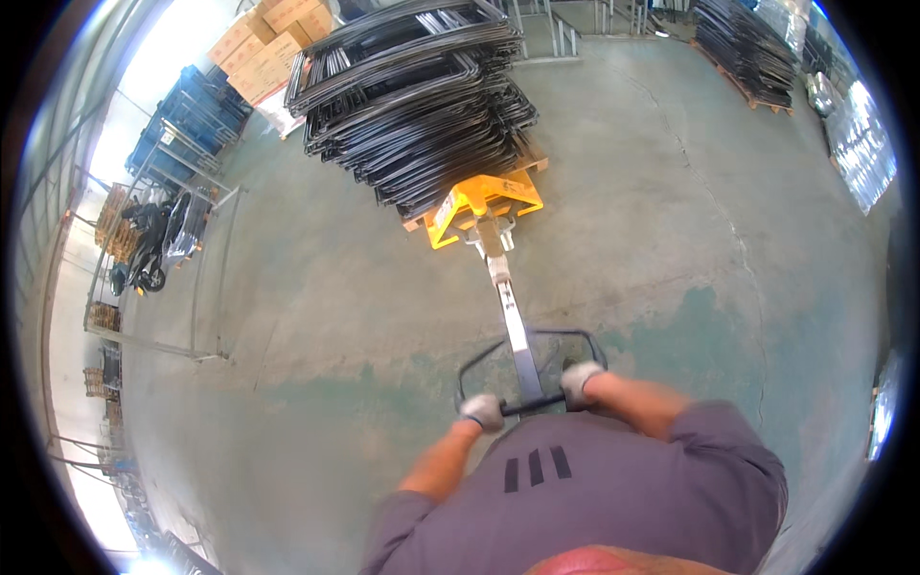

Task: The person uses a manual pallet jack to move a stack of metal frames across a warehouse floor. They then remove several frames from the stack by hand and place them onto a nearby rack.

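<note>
Both my hands, in pale work gloves, grip the black loop handle (534, 404) of a yellow pallet jack (476, 196). My left hand (483, 412) is closed round the handle's left side, my right hand (581, 382) round its right side. From the handle the grey and white tiller (516, 326) runs forward to the yellow body. The jack stands at a wooden pallet (530, 159) that carries a tall, uneven stack of black metal frames (412, 105). Its forks are hidden under the load.
Cardboard boxes (266, 53) stand behind the stack at the left. Further left are a metal rack (158, 335), a scooter (151, 251) and blue covered goods (187, 120). Another pallet of black frames (747, 53) is at the far right, near silvery wrapped goods (861, 144). The concrete floor (671, 220) is cracked.
</note>
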`<state>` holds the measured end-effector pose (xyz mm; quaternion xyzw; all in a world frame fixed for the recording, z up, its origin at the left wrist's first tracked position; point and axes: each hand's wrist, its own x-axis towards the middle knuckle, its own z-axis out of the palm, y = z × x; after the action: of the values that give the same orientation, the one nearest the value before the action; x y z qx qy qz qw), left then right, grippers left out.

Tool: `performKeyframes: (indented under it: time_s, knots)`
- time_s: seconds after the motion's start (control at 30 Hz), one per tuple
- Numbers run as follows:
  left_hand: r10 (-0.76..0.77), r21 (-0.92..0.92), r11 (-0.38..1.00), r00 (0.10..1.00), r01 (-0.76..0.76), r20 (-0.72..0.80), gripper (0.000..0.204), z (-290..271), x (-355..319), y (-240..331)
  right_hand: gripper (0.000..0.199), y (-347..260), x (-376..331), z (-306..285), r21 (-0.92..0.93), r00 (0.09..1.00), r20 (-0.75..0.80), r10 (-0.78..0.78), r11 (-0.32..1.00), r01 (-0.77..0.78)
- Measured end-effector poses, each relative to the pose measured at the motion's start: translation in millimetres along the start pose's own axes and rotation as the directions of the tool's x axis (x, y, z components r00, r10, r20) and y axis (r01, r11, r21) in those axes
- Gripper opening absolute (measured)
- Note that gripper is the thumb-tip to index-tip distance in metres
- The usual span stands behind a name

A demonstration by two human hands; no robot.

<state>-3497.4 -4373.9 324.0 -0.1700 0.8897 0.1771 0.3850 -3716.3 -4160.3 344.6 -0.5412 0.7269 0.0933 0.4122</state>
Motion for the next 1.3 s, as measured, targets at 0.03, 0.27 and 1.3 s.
performKeyframes:
  time_s: [0.03,0.27,1.3]
  knots:
    - [-0.022,0.054,0.998,0.999,0.024,-0.048,0.044,-41,-24,7,0.031,-15,-39,-59,0.013,1.0,0.018,0.0,1.0,0.0]
    - [0.01,0.057,0.994,0.466,0.088,-0.885,0.01,-252,-83,24,0.026,4,-91,-272,-0.025,0.861,-0.507,0.052,0.997,-0.075]
    - [-0.145,0.078,0.985,0.983,0.155,-0.112,0.036,1,-9,66,0.028,34,-12,25,0.024,0.985,-0.169,0.043,0.999,-0.039]
